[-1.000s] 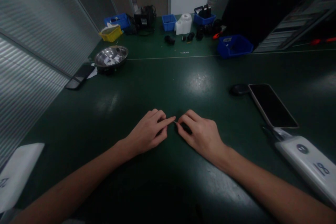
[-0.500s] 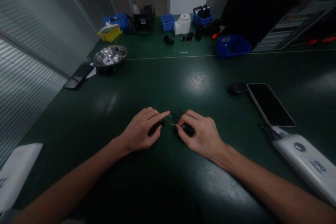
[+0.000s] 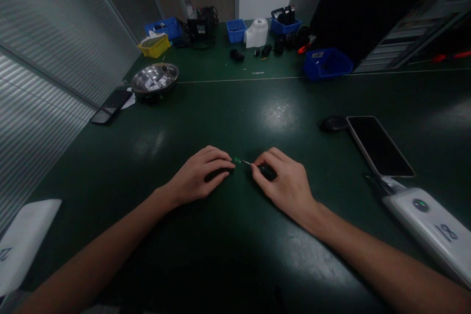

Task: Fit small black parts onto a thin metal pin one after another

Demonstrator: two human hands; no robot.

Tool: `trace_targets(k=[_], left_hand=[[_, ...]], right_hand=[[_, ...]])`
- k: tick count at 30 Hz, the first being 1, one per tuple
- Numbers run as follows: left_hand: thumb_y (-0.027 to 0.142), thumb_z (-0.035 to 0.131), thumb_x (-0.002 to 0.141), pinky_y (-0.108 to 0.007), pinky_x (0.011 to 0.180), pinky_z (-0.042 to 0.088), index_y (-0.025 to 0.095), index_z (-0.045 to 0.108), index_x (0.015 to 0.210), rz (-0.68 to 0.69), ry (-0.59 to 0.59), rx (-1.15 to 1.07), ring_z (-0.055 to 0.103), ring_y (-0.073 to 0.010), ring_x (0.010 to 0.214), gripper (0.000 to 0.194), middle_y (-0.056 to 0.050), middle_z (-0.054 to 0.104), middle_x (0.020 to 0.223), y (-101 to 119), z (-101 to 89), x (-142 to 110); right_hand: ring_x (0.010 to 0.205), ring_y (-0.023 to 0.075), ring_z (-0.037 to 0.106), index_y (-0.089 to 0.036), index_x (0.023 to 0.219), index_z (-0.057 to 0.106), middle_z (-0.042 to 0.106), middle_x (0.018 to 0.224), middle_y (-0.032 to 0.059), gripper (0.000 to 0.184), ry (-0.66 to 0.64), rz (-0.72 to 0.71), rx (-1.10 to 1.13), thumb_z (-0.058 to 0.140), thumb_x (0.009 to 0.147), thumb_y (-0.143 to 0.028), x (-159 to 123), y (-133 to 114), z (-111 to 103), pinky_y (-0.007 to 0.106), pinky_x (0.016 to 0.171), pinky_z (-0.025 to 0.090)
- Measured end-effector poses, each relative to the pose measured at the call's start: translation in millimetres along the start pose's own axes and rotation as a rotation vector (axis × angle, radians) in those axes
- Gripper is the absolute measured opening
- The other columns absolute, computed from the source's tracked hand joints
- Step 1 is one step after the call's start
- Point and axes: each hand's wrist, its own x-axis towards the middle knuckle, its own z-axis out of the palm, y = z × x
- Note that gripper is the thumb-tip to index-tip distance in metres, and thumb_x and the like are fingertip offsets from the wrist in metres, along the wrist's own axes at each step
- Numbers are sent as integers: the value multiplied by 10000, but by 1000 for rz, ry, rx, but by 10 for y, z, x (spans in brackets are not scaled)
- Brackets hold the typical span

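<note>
A tiny green circuit board [image 3: 237, 160] lies on the dark green table between my hands. My left hand [image 3: 200, 171] rests just left of it, fingers stretched out and thumb apart, fingertips at or very near the board's edge. The dark patch between that thumb and forefinger could be a black part or shadow; I cannot tell. My right hand [image 3: 285, 179] is closed round the black handle of a small screwdriver [image 3: 267, 172]. Its thin metal shaft points left, with the tip at the board's right end; whether it touches is too small to tell.
A black mouse [image 3: 334, 124], a phone [image 3: 379, 146] and a white power bank [image 3: 430, 225] lie to the right. Another white device [image 3: 27, 240] is at near left. Farther back stand a metal bowl [image 3: 154, 78], a yellow basket [image 3: 154, 45] and a blue bin [image 3: 327, 65].
My right hand has moved slightly up and away, bringing the screwdriver tip to the board. My left forefinger has drawn back from the board, showing more of it.
</note>
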Motion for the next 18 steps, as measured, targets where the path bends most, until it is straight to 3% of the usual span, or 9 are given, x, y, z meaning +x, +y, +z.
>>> trace_targets(k=[5,11,15,18], left_hand=[[174,514,1011,-476,1101,450,212,633,1291,29,-52,80,534,-242,1331,306,-105,612,1400,9,76,15],[174,501,1020,-426,1065,497,155,621,1306,93,-49,185,601,-222,1215,310,-109,668,1287,22,75,28],[236,521,1020,-403,1015,533,197,624,1337,-74,-47,127,623,-211,1160,335,-95,663,1271,-174,-146,-51],[330,584,993,-395,944,559,225,639,1332,-265,64,109,655,-222,1093,359,-91,675,1255,-480,-427,-236]], right_hand=[[757,152,606,-220,882,664,647,890,24,157,3,-1,11,574,963,-320,-2,-1,9,288,655,438],[752,149,603,-218,868,657,644,880,20,164,2,-13,23,573,962,-324,2,6,-8,293,671,445],[758,149,602,-217,883,662,648,899,23,163,-15,-8,38,570,963,-324,3,6,-20,294,673,449],[746,147,598,-215,883,663,649,892,24,162,-18,-6,41,568,960,-322,10,6,-23,290,653,441]])
